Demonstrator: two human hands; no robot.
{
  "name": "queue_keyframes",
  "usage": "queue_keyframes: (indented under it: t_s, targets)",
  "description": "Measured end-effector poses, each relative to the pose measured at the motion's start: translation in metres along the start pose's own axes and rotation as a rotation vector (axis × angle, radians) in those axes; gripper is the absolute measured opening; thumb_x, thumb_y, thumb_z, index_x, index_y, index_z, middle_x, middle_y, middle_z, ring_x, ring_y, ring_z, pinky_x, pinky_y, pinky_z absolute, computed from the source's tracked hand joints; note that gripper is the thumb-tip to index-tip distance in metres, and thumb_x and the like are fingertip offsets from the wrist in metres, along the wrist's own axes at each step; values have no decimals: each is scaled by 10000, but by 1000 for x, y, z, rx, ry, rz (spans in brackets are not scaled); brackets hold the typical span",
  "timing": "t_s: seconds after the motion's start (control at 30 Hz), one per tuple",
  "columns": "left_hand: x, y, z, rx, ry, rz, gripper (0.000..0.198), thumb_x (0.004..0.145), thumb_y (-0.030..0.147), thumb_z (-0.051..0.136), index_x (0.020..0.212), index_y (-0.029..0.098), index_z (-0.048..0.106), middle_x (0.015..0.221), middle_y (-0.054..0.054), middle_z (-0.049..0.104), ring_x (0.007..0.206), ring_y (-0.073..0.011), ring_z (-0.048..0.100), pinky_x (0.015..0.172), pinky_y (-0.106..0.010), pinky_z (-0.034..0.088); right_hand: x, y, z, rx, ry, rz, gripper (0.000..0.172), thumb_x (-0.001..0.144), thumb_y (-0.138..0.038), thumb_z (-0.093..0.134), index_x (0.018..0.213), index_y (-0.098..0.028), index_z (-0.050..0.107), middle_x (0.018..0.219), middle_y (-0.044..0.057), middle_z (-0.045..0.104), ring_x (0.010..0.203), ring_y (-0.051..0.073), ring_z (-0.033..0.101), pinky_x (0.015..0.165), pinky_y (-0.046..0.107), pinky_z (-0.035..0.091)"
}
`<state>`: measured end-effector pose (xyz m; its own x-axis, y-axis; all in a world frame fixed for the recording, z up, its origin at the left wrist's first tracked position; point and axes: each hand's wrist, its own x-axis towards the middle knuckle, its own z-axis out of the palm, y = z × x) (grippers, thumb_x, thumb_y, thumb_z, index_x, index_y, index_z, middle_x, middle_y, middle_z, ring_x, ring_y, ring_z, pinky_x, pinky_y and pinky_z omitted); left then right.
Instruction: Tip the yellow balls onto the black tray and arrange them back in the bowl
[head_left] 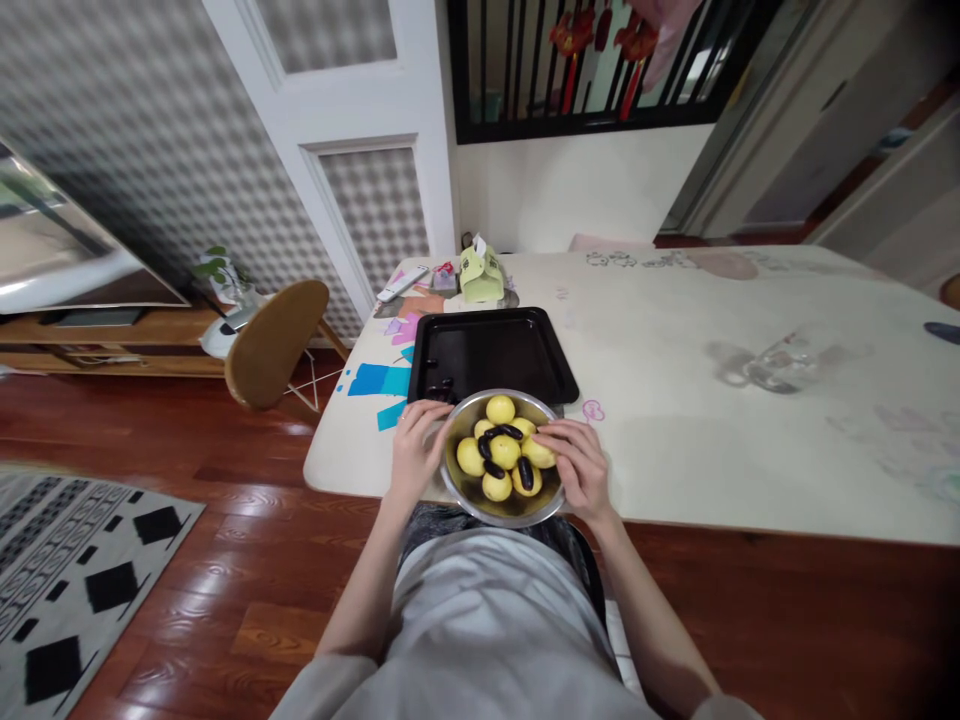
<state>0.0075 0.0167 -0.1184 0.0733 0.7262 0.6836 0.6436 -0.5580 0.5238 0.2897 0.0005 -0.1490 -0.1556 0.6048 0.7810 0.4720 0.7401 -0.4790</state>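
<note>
A round metal bowl [459, 487] sits at the table's near edge, holding several yellow balls [500, 409] and a few dark oblong pieces [511, 432]. My left hand [415, 445] rests against the bowl's left rim, fingers curled on it. My right hand [581, 466] is on the right rim, its fingertips reaching in and touching a yellow ball [539, 453]. Just behind the bowl lies a black baking tray [491, 350] with a few dark pieces [441, 388] in its near left corner.
The pale table [675, 420] carries a yellow-green box [481, 275], a white remote [401, 284], coloured paper pieces [379, 380] and a clear glass object [780, 365]. A wooden chair [274, 340] stands left of the table. A patterned rug [67, 580] lies on the wood floor.
</note>
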Motion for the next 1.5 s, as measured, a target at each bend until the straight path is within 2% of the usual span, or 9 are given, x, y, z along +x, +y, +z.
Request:
queue_keyframes:
  t_s: [0.1, 0.27, 0.4, 0.5, 0.7, 0.8, 1.03, 1.2, 1.5]
  targets:
    - [19, -30, 2, 153, -53, -18, 213, 1051, 230, 561, 1149, 221, 749, 1166, -97, 751, 1139, -263, 664, 1029, -453, 521, 0, 0, 0, -4, 3, 11, 365, 1021, -237, 464, 1211, -265, 775, 1158, 90, 763, 1132, 296, 661, 987, 533, 519]
    - [59, -73, 4, 335, -330, -48, 197, 952, 134, 653, 1078, 217, 780, 1219, -121, 784, 1273, -335, 627, 1024, -496, 486, 1, -2, 0, -9, 8, 11, 366, 1022, -232, 456, 1194, -262, 778, 1143, 92, 765, 1119, 295, 663, 976, 533, 520]
    - [77, -85, 9, 355, -489, -60, 210, 860, 77, 742, 1006, 219, 793, 1146, -114, 814, 1257, -348, 654, 1063, -522, 450, 2, -2, 0, -7, 9, -7, 365, 1021, -218, 461, 1211, -261, 769, 1143, 91, 766, 1111, 291, 662, 962, 524, 520]
    - [79, -85, 13, 347, -516, -73, 203, 852, 69, 741, 975, 218, 801, 1106, -112, 819, 1206, -334, 686, 1063, -501, 451, 1, -1, 0, -13, 3, 5, 375, 1022, -232, 454, 1217, -268, 772, 1153, 89, 765, 1126, 297, 664, 977, 534, 520]
    - [73, -74, 9, 391, -481, -75, 170, 908, 125, 698, 1006, 224, 796, 1105, -106, 809, 1102, -312, 709, 989, -455, 488, -1, 0, 0, -7, 0, 19, 378, 1019, -249, 459, 1221, -272, 777, 1159, 85, 766, 1130, 300, 669, 993, 538, 522]
    - [67, -60, 4, 339, -390, -57, 183, 959, 149, 654, 1073, 222, 777, 1118, -102, 804, 1088, -306, 712, 972, -451, 506, -2, 0, 0, -10, -1, 13, 377, 1021, -244, 460, 1229, -275, 773, 1162, 85, 765, 1127, 298, 669, 986, 535, 522]
    - [34, 5, -1, -10, -118, 9, 142, 1010, 234, 663, 1116, 219, 756, 1096, -72, 791, 1039, -241, 726, 940, -391, 574, 0, -1, -1, -1, 6, 4, 369, 1028, -248, 461, 1230, -271, 769, 1157, 86, 765, 1123, 295, 664, 977, 524, 521]
    - [13, 36, 4, -141, -179, 53, 159, 1013, 223, 673, 1146, 226, 759, 1087, -72, 793, 1045, -237, 730, 966, -404, 580, 1, -3, 0, -1, 4, 13, 373, 1034, -259, 450, 1214, -273, 776, 1141, 84, 764, 1119, 296, 663, 972, 522, 517]
    - [11, 37, 22, -95, -261, 64, 178, 1022, 227, 663, 1176, 221, 754, 1116, -73, 794, 1045, -244, 749, 962, -416, 583, 1, -3, 0, -2, -3, 8, 363, 1026, -228, 461, 1218, -256, 768, 1149, 88, 760, 1129, 291, 654, 973, 513, 509]
